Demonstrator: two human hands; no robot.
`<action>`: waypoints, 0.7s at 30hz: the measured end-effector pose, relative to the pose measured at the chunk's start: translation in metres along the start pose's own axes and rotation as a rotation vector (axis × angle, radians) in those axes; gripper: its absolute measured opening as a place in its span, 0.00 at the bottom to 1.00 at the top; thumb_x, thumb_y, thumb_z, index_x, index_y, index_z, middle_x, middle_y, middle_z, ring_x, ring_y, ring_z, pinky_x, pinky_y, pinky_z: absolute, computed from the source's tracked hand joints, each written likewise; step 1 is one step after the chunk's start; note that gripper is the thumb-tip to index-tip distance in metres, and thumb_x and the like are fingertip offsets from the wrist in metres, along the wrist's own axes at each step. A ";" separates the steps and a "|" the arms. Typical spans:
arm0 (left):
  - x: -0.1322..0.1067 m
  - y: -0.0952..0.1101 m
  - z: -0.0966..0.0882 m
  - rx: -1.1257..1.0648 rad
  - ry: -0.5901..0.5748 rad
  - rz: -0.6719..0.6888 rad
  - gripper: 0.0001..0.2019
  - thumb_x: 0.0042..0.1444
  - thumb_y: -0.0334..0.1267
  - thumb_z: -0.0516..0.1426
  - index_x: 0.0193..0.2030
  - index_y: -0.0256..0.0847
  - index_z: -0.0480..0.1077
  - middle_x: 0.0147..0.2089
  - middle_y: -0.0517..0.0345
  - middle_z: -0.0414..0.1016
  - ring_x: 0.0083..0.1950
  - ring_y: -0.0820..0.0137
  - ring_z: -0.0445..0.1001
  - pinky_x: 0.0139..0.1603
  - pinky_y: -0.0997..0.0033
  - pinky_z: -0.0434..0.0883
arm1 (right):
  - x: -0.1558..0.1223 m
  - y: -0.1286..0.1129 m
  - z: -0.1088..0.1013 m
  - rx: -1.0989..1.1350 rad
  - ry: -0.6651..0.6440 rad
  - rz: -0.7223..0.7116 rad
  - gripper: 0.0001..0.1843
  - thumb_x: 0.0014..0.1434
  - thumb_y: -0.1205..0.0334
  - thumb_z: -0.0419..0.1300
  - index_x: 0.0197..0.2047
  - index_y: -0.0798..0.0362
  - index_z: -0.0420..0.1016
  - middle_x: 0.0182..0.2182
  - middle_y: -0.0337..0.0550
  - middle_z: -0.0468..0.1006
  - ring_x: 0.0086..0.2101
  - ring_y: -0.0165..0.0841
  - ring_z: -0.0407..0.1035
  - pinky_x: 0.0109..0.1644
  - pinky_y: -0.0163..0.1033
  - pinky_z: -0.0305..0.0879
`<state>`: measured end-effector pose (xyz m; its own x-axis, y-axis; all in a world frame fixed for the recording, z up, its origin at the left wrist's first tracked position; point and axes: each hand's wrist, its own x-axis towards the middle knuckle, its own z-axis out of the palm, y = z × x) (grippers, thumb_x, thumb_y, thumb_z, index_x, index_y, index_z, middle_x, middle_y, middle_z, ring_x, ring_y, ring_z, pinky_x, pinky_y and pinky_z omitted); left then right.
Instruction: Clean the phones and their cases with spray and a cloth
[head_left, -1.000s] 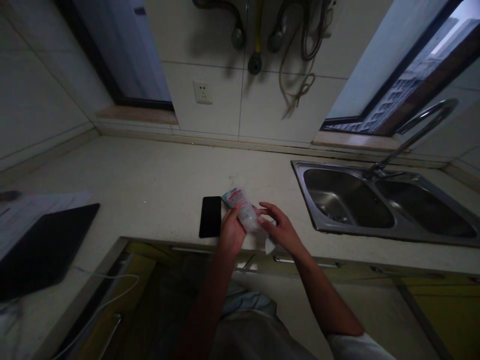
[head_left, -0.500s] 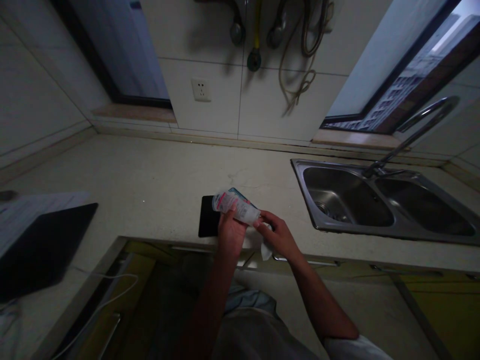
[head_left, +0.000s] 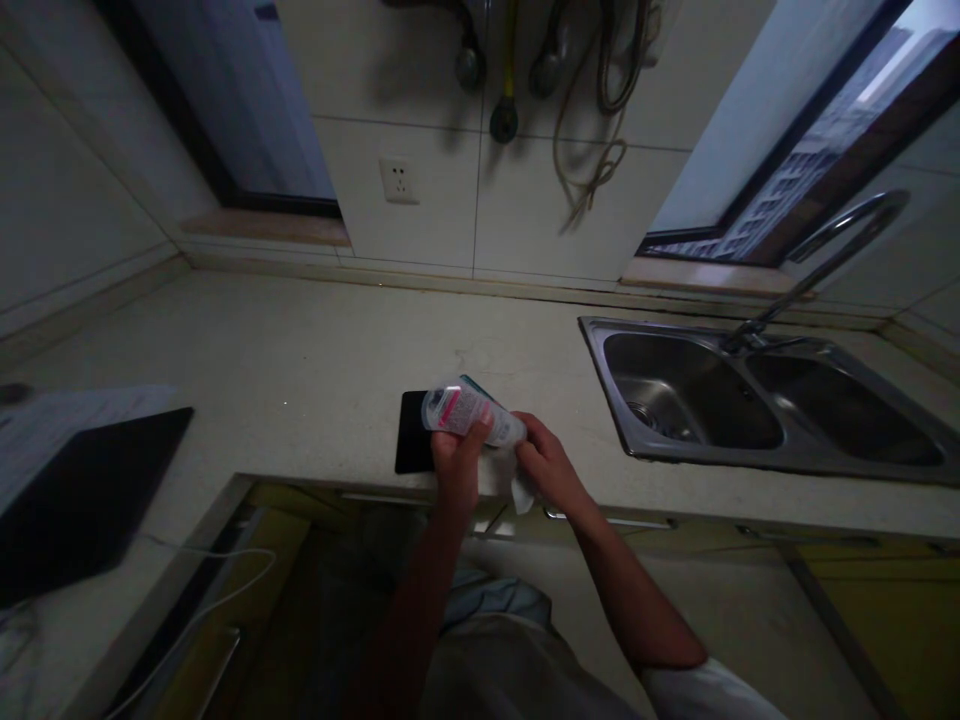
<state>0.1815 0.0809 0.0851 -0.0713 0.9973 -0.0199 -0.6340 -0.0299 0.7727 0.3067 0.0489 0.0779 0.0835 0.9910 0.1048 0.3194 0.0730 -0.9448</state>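
Note:
My left hand [head_left: 455, 462] is wrapped around a clear plastic packet [head_left: 466, 411] with pink and teal print, held tilted above the counter's front edge. My right hand [head_left: 550, 468] pinches the packet's right end, and a white tissue [head_left: 520, 488] hangs below its fingers. A black phone [head_left: 411, 446] lies flat on the counter just left of my left hand, partly hidden by the packet.
A steel double sink [head_left: 757, 410] with a curved tap [head_left: 825, 255] sits at the right. A dark flat device [head_left: 82, 495] and papers [head_left: 67, 415] lie at the left, with a white cable [head_left: 210, 585] below. Hoses [head_left: 592, 120] and a wall socket [head_left: 398, 180] are on the tiled wall.
The packet has swung to the left and now partly covers the phone. Both hands have closed in on it, the right hand moving to its right end.

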 end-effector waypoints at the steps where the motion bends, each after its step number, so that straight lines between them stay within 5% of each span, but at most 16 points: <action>1: 0.000 -0.001 0.000 0.020 0.017 0.013 0.19 0.42 0.42 0.71 0.40 0.38 0.75 0.37 0.55 0.80 0.38 0.68 0.79 0.43 0.69 0.75 | 0.001 -0.001 0.002 -0.014 0.001 0.020 0.22 0.53 0.61 0.51 0.51 0.54 0.72 0.38 0.43 0.78 0.39 0.39 0.70 0.45 0.41 0.64; 9: 0.004 -0.002 -0.003 0.069 0.083 0.068 0.19 0.38 0.38 0.72 0.38 0.37 0.76 0.35 0.58 0.79 0.35 0.71 0.77 0.43 0.70 0.75 | 0.010 -0.005 0.012 0.073 0.001 0.042 0.19 0.53 0.60 0.48 0.46 0.53 0.70 0.34 0.39 0.73 0.35 0.36 0.66 0.39 0.38 0.61; 21: 0.010 0.004 -0.004 -0.036 0.090 -0.066 0.23 0.39 0.40 0.71 0.43 0.39 0.73 0.39 0.55 0.80 0.41 0.65 0.79 0.46 0.65 0.74 | 0.012 0.000 0.001 0.148 -0.091 0.038 0.18 0.52 0.57 0.55 0.45 0.52 0.75 0.34 0.40 0.76 0.35 0.36 0.68 0.40 0.39 0.65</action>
<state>0.1750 0.0903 0.0859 -0.0966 0.9870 -0.1280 -0.6665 0.0314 0.7448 0.3072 0.0606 0.0788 0.0050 0.9989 0.0458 0.1746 0.0442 -0.9836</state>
